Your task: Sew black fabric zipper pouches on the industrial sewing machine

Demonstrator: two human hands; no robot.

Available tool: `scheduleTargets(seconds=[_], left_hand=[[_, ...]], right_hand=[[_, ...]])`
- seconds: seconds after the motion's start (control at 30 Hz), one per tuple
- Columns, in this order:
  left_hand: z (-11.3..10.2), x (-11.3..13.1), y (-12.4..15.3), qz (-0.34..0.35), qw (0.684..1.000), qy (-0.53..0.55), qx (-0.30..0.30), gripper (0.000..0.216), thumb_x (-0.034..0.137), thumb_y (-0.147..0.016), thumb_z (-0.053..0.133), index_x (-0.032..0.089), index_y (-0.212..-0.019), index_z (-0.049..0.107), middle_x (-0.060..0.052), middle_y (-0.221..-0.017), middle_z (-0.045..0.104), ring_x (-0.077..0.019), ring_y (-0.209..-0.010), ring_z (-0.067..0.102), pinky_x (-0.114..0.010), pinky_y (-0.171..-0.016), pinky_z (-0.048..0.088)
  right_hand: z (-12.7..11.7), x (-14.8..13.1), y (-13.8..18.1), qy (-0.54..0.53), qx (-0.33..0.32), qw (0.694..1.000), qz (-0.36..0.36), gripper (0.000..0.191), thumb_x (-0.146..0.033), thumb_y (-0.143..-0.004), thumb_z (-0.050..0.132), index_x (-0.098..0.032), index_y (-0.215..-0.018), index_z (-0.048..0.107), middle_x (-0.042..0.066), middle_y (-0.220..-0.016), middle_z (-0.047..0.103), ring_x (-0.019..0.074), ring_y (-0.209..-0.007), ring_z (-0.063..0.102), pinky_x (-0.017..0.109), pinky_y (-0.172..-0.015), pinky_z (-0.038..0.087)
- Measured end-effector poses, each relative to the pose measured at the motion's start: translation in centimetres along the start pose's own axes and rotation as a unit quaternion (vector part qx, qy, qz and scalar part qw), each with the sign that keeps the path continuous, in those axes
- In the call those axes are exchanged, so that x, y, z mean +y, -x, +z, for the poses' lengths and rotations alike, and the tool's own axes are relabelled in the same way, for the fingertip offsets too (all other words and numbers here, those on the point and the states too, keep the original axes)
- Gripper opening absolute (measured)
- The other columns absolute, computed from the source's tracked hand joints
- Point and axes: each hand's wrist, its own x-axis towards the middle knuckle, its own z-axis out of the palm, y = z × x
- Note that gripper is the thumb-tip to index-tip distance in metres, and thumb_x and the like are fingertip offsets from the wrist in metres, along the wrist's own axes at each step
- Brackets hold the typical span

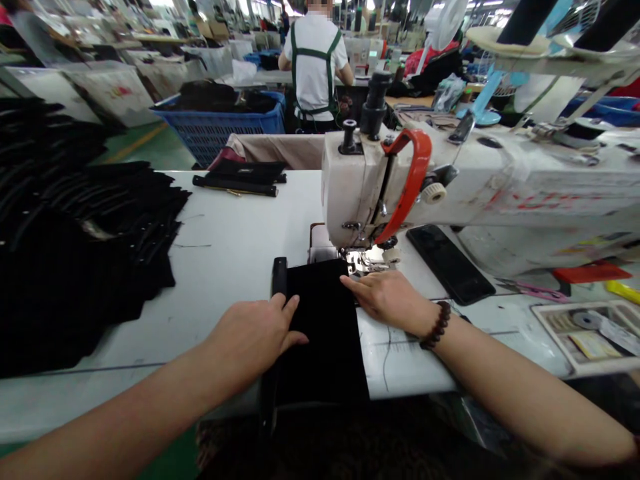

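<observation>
A black fabric piece (323,333) lies on the white sewing table (225,267), running from the table's front edge up to the presser foot (363,261) of the white sewing machine (450,193). My left hand (255,337) rests flat on the fabric's left edge, fingers stretched forward. My right hand (387,297), with a bead bracelet at the wrist, lies flat at the fabric's right edge just in front of the presser foot, fingers pointing left onto the cloth. Neither hand grips anything.
A large heap of black fabric pieces (75,247) covers the table's left side. A black phone (450,263) lies right of the needle, with a small parts tray (590,333) at far right. A blue basket (225,123) and a person in a white shirt (315,67) are behind.
</observation>
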Motion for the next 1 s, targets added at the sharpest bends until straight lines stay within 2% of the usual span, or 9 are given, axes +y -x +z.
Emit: scheduleTargets(seconds=[0.07, 0.13, 0.2, 0.27, 0.37, 0.5, 0.7, 0.83, 1.0], left_hand=[[0.0, 0.5, 0.1, 0.034, 0.999, 0.005, 0.04, 0.033, 0.031, -0.081, 0.056, 0.007, -0.104, 0.06, -0.013, -0.088, 0.062, -0.0225, -0.073, 0.061, -0.031, -0.059, 0.05], [0.2, 1.3, 0.5, 0.117, 0.988, 0.042, 0.091, 0.027, 0.024, -0.081, 0.056, 0.009, -0.102, 0.06, -0.014, -0.102, 0.06, -0.0235, -0.09, 0.059, -0.034, -0.075, 0.05], [0.5, 2.4, 1.1, 0.208, 0.964, 0.102, 0.127, 0.029, 0.024, -0.082, 0.055, 0.011, -0.108, 0.058, -0.013, -0.114, 0.058, -0.0239, -0.104, 0.054, -0.037, -0.089, 0.045], [0.8, 3.5, 2.0, 0.256, 0.947, 0.145, 0.132, 0.036, 0.029, -0.082, 0.055, 0.009, -0.112, 0.055, -0.014, -0.119, 0.056, -0.0252, -0.112, 0.05, -0.04, -0.095, 0.042], [1.4, 4.6, 2.8, 0.264, 0.942, 0.153, 0.138, 0.039, 0.027, -0.08, 0.058, 0.006, -0.111, 0.055, -0.016, -0.117, 0.057, -0.0268, -0.11, 0.052, -0.041, -0.094, 0.044], [2.5, 5.0, 3.1, 0.265, 0.934, 0.138, 0.194, 0.028, 0.018, -0.083, 0.05, 0.006, -0.108, 0.058, -0.014, -0.114, 0.059, -0.0238, -0.106, 0.055, -0.037, -0.092, 0.047], [3.0, 5.1, 3.3, 0.279, 0.916, 0.135, 0.255, 0.027, 0.011, -0.087, 0.038, 0.007, -0.101, 0.061, -0.012, -0.108, 0.063, -0.0201, -0.104, 0.057, -0.031, -0.088, 0.05], [2.9, 5.6, 3.2, 0.262, 0.911, 0.143, 0.283, 0.025, 0.01, -0.086, 0.04, 0.007, -0.096, 0.063, -0.011, -0.101, 0.066, -0.0195, -0.098, 0.061, -0.03, -0.084, 0.052], [3.0, 6.7, 3.1, 0.225, 0.902, 0.142, 0.339, 0.021, 0.012, -0.084, 0.044, 0.006, -0.085, 0.064, -0.011, -0.091, 0.069, -0.0206, -0.087, 0.064, -0.03, -0.076, 0.055]], right_hand=[[-0.2, -0.2, 0.0, 0.011, -0.013, 1.0, 0.006, 0.037, -0.016, -0.087, 0.042, -0.012, -0.124, 0.046, 0.004, -0.075, 0.065, 0.0141, -0.064, 0.056, 0.027, -0.053, 0.028], [-0.5, -0.4, 0.1, 0.017, -0.026, 0.999, 0.012, 0.037, -0.016, -0.087, 0.042, -0.013, -0.124, 0.045, 0.005, -0.078, 0.066, 0.0146, -0.066, 0.057, 0.027, -0.052, 0.028], [-0.9, -0.8, 0.3, 0.024, -0.041, 0.999, 0.021, 0.039, -0.015, -0.087, 0.042, -0.013, -0.126, 0.043, 0.006, -0.078, 0.066, 0.0152, -0.065, 0.057, 0.027, -0.052, 0.027], [-1.4, -1.3, 0.7, 0.031, -0.059, 0.997, 0.03, 0.041, -0.014, -0.086, 0.042, -0.013, -0.128, 0.041, 0.006, -0.076, 0.066, 0.0155, -0.062, 0.057, 0.027, -0.05, 0.026], [-1.9, -2.6, 2.2, 0.018, -0.072, 0.997, 0.028, 0.042, -0.013, -0.086, 0.042, -0.013, -0.128, 0.04, 0.005, -0.076, 0.065, 0.015, -0.06, 0.056, 0.026, -0.049, 0.025], [-1.8, -4.7, 5.3, -0.026, -0.052, 0.998, 0.008, 0.041, -0.013, -0.085, 0.046, -0.012, -0.126, 0.043, 0.004, -0.075, 0.063, 0.014, -0.061, 0.054, 0.026, -0.051, 0.028], [-0.7, -6.8, 8.8, -0.096, 0.047, 0.994, -0.013, 0.033, -0.014, -0.087, 0.039, -0.011, -0.118, 0.049, 0.002, -0.069, 0.058, 0.014, -0.061, 0.05, 0.027, -0.055, 0.034], [-0.3, -7.5, 9.4, -0.13, 0.117, 0.984, -0.039, 0.028, -0.016, -0.089, 0.037, -0.008, -0.109, 0.054, 0.002, -0.066, 0.057, 0.0138, -0.059, 0.049, 0.026, -0.055, 0.036], [0.3, -7.8, 9.4, -0.148, 0.179, 0.972, -0.043, 0.022, -0.02, -0.087, 0.045, -0.007, -0.101, 0.058, 0.001, -0.062, 0.056, 0.0132, -0.056, 0.047, 0.026, -0.052, 0.036]])
